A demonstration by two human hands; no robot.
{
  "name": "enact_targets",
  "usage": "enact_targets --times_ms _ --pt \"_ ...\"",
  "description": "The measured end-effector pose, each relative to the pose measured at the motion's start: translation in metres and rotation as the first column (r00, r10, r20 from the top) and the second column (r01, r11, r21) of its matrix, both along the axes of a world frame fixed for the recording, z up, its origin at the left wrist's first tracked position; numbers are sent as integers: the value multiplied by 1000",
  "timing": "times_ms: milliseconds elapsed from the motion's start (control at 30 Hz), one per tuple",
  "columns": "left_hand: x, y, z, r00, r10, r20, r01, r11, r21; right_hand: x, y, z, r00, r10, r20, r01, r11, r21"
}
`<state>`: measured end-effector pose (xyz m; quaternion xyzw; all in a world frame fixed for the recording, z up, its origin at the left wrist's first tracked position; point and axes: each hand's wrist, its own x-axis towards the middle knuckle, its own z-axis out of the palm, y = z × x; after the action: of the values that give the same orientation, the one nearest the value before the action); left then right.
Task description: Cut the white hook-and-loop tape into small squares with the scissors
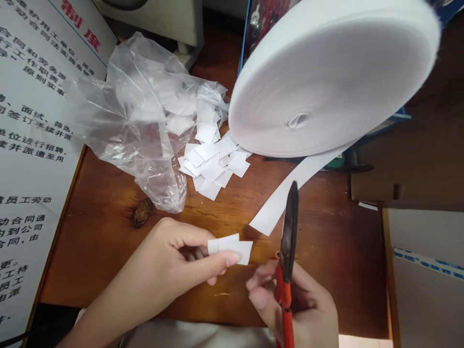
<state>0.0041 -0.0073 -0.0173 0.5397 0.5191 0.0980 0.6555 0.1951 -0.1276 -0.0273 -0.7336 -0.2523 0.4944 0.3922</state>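
While a white board [36, 179] printed with Chinese characters leans along the left edge of the frame, a crumpled clear plastic bag [123, 130] lies just beside it at upper left, with white pieces showing through its folds. Below the bag, left of centre, a small dark brown lump [142, 212] sits on the wooden table [333, 232]. A pale machine [183, 24] stands at the top edge, behind the bag.

From the lower left, the left hand [181, 261] reaches toward the centre, its thumb and fingers pinching two overlapping white cut pieces [243, 250]. Above them, near the middle, a loose pile of similar pieces [213, 166] spreads from the mouth of the bag.

Farther right, the cut end of a white strip [282, 200] slants down toward the centre, leading from beneath a thick white roll [333, 82] that dominates the upper right. A blue-edged bin [244, 43] shows behind the roll.

At lower right of centre, the right hand [308, 309] has its fingers curled about the orange-red handles of scissors [289, 232], whose dark blades point upward, seemingly together, just beside the strip. Brown cardboard [416, 186] stands at the right edge.
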Motion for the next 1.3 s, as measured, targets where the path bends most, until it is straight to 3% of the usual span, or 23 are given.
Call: enact_targets --times_ms 167,267,367,467,533,567,600,633,767,867,933,1100,1300 --pt "18 0 4 999 -42 6 42 999 22 -9 14 5 974 -172 146 161 984 81" --pt "13 11 5 997 -35 -69 50 973 227 -7 14 5 940 -277 202 258 960 111" --pt "3 26 8 974 104 -202 13 862 507 3 14 3 876 -415 244 396 910 123" --pt "4 29 8 895 272 -352 89 665 742 15 18 1 815 -553 174 523 831 189" --pt "17 22 3 908 201 -368 197 570 798 23 21 0 791 -603 107 568 788 238" --pt "25 18 -2 938 67 -340 245 567 787 26 22 0 786 -612 90 577 778 248" --pt "34 13 -7 961 -50 -273 246 605 757 28 22 0 784 -615 89 581 776 245" --pt "43 9 -13 976 -93 -198 208 671 711 30 22 0 784 -613 102 581 781 229" --pt "61 7 -30 995 -67 -71 96 794 600 30 18 2 820 -533 208 517 846 129" --pt "59 10 -29 998 -44 39 25 916 400 27 18 1 848 -454 273 441 890 113" --pt "56 10 -26 992 -31 120 1 970 242 25 22 -1 865 -403 298 373 915 154" --pt "56 8 -24 964 35 263 -35 999 -7 28 35 -10 930 -164 329 70 958 279" --pt "56 15 -25 950 104 294 -89 994 -65 33 37 -16 910 -171 378 60 956 287"
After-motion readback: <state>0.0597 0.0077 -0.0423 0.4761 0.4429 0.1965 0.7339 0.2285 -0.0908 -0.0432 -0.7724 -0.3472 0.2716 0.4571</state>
